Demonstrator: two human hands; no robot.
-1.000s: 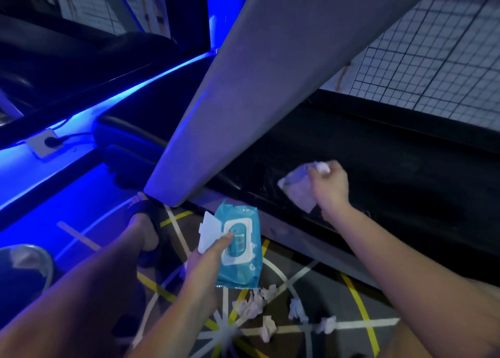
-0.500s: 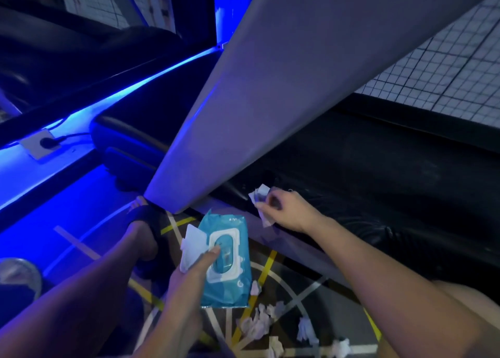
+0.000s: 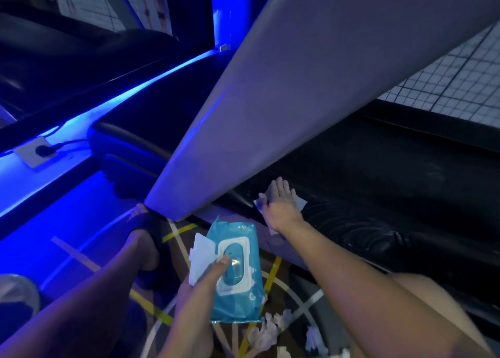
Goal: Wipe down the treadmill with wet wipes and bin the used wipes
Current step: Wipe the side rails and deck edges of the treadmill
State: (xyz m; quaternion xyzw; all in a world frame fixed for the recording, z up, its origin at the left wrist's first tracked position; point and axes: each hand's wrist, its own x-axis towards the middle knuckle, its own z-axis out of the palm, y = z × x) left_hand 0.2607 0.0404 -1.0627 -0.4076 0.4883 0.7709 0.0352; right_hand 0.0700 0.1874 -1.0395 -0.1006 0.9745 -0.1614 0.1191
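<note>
One white wet wipe lies flat under the right hand, fingers straight, on the glossy black treadmill edge. The left hand grips a crinkly blue wipes pack.

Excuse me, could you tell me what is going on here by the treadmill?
A person is wiping down the treadmill. The right hand presses a wet wipe flat on the black deck, beside the foot of the grey upright. The left hand holds the blue pack of wipes with its lid flipped open. Crumpled used wipes lie on the floor, not yet binned.
</note>
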